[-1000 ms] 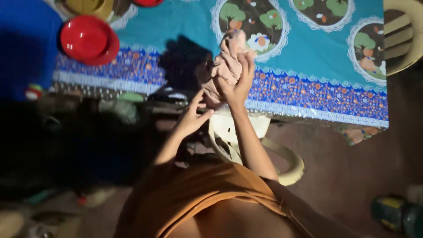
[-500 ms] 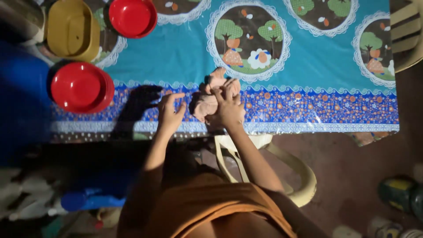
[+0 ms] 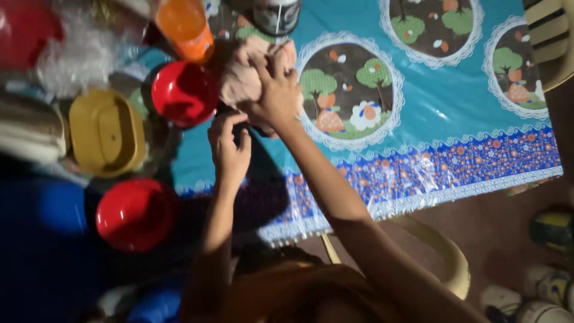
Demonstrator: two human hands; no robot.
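My right hand [image 3: 277,90] grips a crumpled pinkish-beige cloth [image 3: 242,81] and holds it against the teal patterned tablecloth [image 3: 430,101], far in on the table. My left hand [image 3: 228,142] is just below the cloth, fingers curled at its lower edge. A red bowl [image 3: 184,93] stands right beside the cloth on the left.
A yellow oval tub [image 3: 106,133] and a second red bowl [image 3: 134,212] are at the left. An orange bottle [image 3: 186,27] and a dark metal pot [image 3: 275,15] stand at the back. A cream plastic chair [image 3: 445,257] is beneath me. Blue object [image 3: 42,239] at far left.
Both hands moved with the cloth from the table's front edge to farther in and left, next to the red bowl. The view shifted, showing the bottle and pot.
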